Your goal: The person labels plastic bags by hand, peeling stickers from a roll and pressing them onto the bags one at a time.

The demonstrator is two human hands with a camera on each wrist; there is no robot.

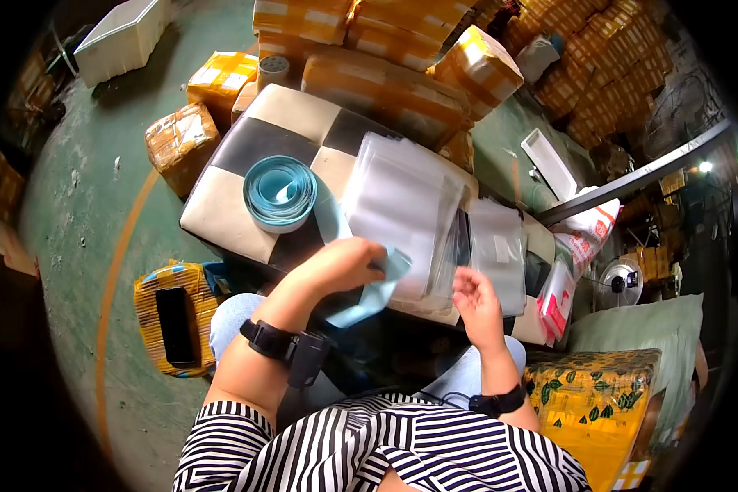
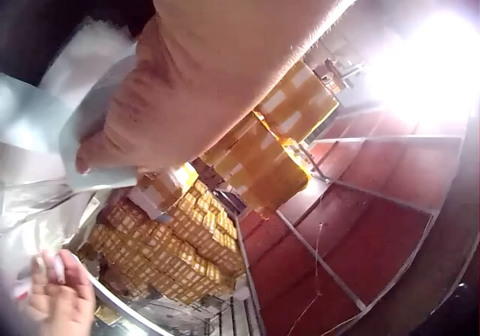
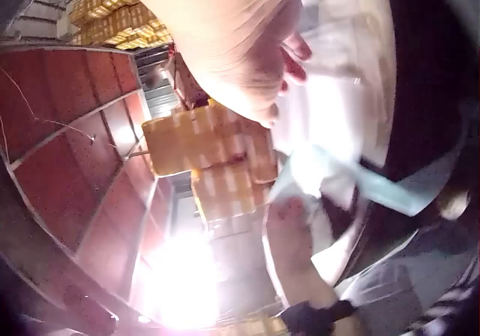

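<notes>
A roll of light-blue strip (image 1: pixel 258 201) stands on the checked black-and-cream padded top (image 1: pixel 291 107). Its loose strip (image 1: pixel 361 307) runs to my left hand (image 1: pixel 344 264), which pinches it between thumb and fingers. The free end of the strip hangs down toward my lap, and in the left wrist view the pale strip (image 2: pixel 112 177) passes under the thumb. My right hand (image 1: pixel 479 310) is off to the right with fingers loosely bent, holding nothing, beside a stack of clear plastic bags (image 1: pixel 402 205). A second, smaller stack of clear bags (image 1: pixel 498 246) lies farther right.
Taped cartons (image 1: pixel 385 90) stand along the far side, with a small carton (image 1: pixel 182 139) at the left. A phone (image 1: pixel 176 326) lies on a yellow taped bundle (image 1: pixel 149 295) by my left knee. A yellow taped box (image 1: pixel 590 402) sits at my right, near a metal bar (image 1: pixel 640 172).
</notes>
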